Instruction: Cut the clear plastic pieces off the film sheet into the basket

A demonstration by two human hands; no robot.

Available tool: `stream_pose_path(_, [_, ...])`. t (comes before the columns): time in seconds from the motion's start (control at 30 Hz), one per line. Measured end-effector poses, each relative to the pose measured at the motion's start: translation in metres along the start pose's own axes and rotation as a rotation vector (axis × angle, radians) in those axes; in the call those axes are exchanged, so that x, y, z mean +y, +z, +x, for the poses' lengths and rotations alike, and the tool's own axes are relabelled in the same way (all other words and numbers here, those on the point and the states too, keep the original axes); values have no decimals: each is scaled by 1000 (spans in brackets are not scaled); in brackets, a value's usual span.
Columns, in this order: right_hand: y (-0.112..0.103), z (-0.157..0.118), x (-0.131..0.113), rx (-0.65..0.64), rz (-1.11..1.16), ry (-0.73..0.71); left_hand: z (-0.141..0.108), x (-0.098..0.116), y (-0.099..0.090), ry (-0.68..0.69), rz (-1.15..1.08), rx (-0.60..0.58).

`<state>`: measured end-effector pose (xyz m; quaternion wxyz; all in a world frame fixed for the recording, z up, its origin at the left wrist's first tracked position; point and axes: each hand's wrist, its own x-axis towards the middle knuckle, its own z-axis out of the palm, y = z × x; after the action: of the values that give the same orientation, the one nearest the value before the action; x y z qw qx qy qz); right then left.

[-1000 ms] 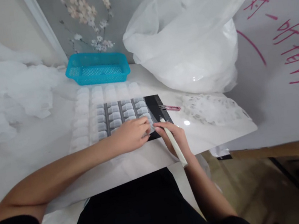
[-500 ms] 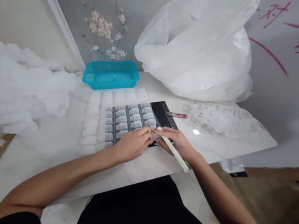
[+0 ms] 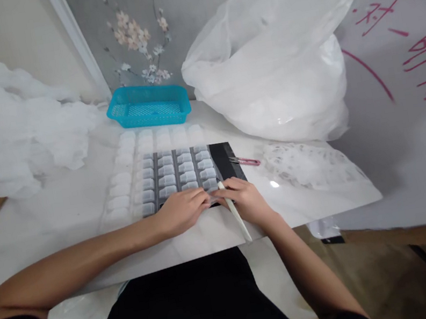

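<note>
A translucent plastic sheet of moulded cups [image 3: 166,180] lies on the table, its right columns over a black mat [image 3: 221,158]. At the sheet's near right corner my left hand [image 3: 183,212] is closed, fingertips pinched together; what they hold is hidden. My right hand [image 3: 247,201] meets it there, fingers bent in, gripping a thin pale stick [image 3: 238,219] that slants down toward the table's front edge. A bit of clear plastic shows between the two hands. Pink-handled thread snips [image 3: 245,161] rest just beyond my right hand, partly on the mat.
A blue mesh basket [image 3: 151,121] stands at the back against the wall. Beside it bulges a large white plastic bag [image 3: 274,84]. Stacked white moulded sheets [image 3: 6,123] fill the left side. Crumpled clear plastic pieces [image 3: 312,164] lie on the right of the white table [image 3: 148,260].
The view has shifted slightly to the right. My right fingers have drawn in toward my left fingertips, and the stick's lower end has swung left. The snips and basket stay put.
</note>
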<state>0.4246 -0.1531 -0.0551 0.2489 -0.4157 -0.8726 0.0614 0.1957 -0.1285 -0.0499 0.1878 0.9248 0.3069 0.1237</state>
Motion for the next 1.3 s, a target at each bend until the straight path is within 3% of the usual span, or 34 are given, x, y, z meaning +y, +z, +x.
stream_pose_path(0.2, [3,-10,2,58,95,33,-3,1,2,13,-71,2])
stream_pose_path(0.43, [3,-22,15,184,78,165,-11,2,-14,42,-69,-10])
stream_pose_path(0.57, [-3,-19,14,132,69,103,-9,3,-16,-26,-136,-25])
stream_pose_path(0.73, [-2,-11,3,-6,28,29,15,13,-17,-11,-169,86])
stream_pose_path(0.87, [5,-13,1,-38,13,42,50,24,-38,-16,-268,184])
stream_pose_path(1.0, [10,-21,1,-22,31,67,72,28,-57,24,-168,15])
stream_pose_path(1.13, [13,-25,0,2,75,85,55,27,-42,19,73,-129])
stream_pose_path(1.3, [12,-25,0,25,55,66,18,25,-2,157,428,-18])
